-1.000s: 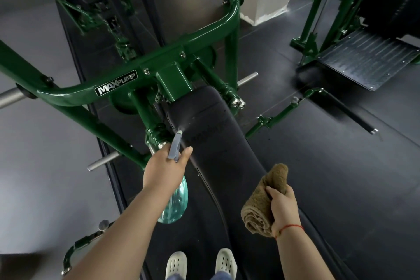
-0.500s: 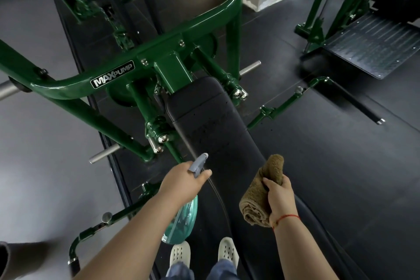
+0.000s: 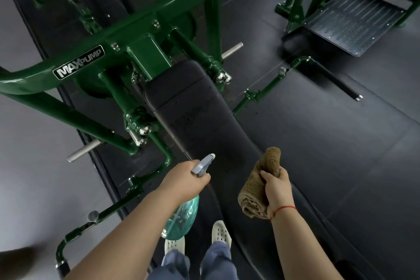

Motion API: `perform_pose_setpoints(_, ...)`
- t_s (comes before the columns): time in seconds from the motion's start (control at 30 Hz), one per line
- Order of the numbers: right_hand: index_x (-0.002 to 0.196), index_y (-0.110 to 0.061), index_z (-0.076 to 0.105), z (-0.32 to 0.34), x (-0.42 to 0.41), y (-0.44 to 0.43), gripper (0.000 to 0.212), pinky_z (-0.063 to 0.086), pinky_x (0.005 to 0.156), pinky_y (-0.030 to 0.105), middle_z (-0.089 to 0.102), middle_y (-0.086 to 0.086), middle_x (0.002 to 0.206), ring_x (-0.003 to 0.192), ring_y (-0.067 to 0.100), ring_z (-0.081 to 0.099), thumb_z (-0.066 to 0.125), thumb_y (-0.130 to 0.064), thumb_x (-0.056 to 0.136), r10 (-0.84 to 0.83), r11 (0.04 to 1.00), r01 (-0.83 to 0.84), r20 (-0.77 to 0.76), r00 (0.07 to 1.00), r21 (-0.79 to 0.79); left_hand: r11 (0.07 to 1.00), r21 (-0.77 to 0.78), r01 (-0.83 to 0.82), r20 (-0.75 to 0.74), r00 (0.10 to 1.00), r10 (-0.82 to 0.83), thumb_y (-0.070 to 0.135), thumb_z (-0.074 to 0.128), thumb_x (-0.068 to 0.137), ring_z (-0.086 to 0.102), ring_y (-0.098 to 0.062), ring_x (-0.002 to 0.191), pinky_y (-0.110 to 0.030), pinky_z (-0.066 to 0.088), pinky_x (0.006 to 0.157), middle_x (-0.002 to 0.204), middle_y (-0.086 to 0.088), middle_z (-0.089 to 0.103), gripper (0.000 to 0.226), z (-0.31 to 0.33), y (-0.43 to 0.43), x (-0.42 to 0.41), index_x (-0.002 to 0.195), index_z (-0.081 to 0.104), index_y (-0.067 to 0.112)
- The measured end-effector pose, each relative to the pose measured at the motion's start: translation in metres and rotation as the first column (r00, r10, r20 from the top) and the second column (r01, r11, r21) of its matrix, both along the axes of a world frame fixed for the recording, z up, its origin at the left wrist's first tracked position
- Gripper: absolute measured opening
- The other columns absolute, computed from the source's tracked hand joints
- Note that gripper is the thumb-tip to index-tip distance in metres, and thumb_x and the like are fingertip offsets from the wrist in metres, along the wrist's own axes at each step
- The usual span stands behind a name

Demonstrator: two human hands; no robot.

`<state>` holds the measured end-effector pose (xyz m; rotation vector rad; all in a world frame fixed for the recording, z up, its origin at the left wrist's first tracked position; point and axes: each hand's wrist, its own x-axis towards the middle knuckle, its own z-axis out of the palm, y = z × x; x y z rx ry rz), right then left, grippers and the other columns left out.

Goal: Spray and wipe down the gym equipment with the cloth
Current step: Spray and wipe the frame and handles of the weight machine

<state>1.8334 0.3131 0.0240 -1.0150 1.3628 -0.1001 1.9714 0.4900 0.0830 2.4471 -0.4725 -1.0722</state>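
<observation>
Spraying looks to be the step in hand, with the wiping not yet begun. Left hand is wrapped around the neck of a teal spray bottle, its grey nozzle aimed forward over the black bench pad of a green machine frame. Right hand is closed around a rolled brown cloth, held upright just above the pad's near right side and, as far as the view shows, not pressed to it.

Small dark specks dot the middle of the pad, which I judge to be droplets from the bottle, so at least part of the upholstery seems to be wetted. No smeared or wiped streak is visible, though the pad is dark and this is hard to tell. The lower part of the pad, nearest the person's white shoes, shows no clear specks.

What remains, by my reading: finishing the spray along the near section, then passing the cloth over the whole pad. The frame and the silver pegs look dry and untouched, so they are probably still to do.
</observation>
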Motion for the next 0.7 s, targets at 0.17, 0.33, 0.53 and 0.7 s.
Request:
perform_pose_setpoints(0.17, 0.151, -0.027, 0.028, -0.010, 0.005, 0.009, 0.062, 0.043, 0.107, 0.050, 0.049, 0.006, 0.141, 0.120, 0.029, 0.054, 0.058, -0.013, 0.099, 0.132, 0.984, -0.136, -0.044, 0.990, -0.116, 0.994, -0.076, -0.077, -0.083, 0.994, 0.070, 0.030, 0.058, 0.082, 0.068, -0.015, 0.066, -0.039, 0.051, 0.067, 0.073, -0.005, 0.060, 0.024, -0.008, 0.004, 0.014, 0.097, 0.063, 0.011)
perform_pose_setpoints(0.33, 0.154, -0.029, 0.028, -0.016, 0.033, 0.012, 0.064, 0.039, 0.113, 0.046, 0.043, 0.000, 0.149, 0.134, 0.025, 0.047, 0.056, -0.013, 0.099, 0.192, 0.924, -0.203, -0.064, 0.979, -0.325, 0.961, -0.180, -0.208, -0.186, 0.967, 0.175, 0.024, 0.063, 0.085, 0.052, -0.023, 0.058, -0.029, 0.043, 0.064, 0.076, -0.005, 0.074, 0.025, -0.015, 0.002, 0.040, 0.086, 0.064, 0.000)
perform_pose_setpoints(0.53, 0.147, -0.023, 0.045, -0.021, 0.114, -0.018, 0.051, 0.035, 0.116, 0.045, 0.044, 0.004, 0.149, 0.134, 0.027, 0.042, 0.053, -0.020, 0.098, 0.269, 0.731, -0.287, -0.125, 0.955, -0.619, 0.848, -0.386, -0.362, -0.411, 0.891, 0.193, 0.001, 0.071, 0.082, 0.073, -0.040, 0.073, -0.052, 0.055, 0.094, 0.068, -0.023, 0.068, 0.028, -0.031, -0.017, 0.064, 0.092, 0.060, -0.022)
perform_pose_setpoints(0.7, 0.141, -0.028, 0.047, -0.039, 0.164, -0.033, 0.050, 0.038, 0.104, 0.047, 0.038, -0.003, 0.153, 0.132, 0.032, 0.039, 0.046, -0.053, 0.098, 0.410, 0.528, -0.568, -0.396, 0.822, -0.631, 0.870, -0.444, -0.215, -0.493, 0.869, -0.036, 0.005, 0.066, 0.072, 0.066, -0.021, 0.060, -0.022, 0.053, 0.069, 0.065, -0.024, 0.065, 0.022, -0.056, -0.035, 0.075, 0.083, 0.072, -0.014)
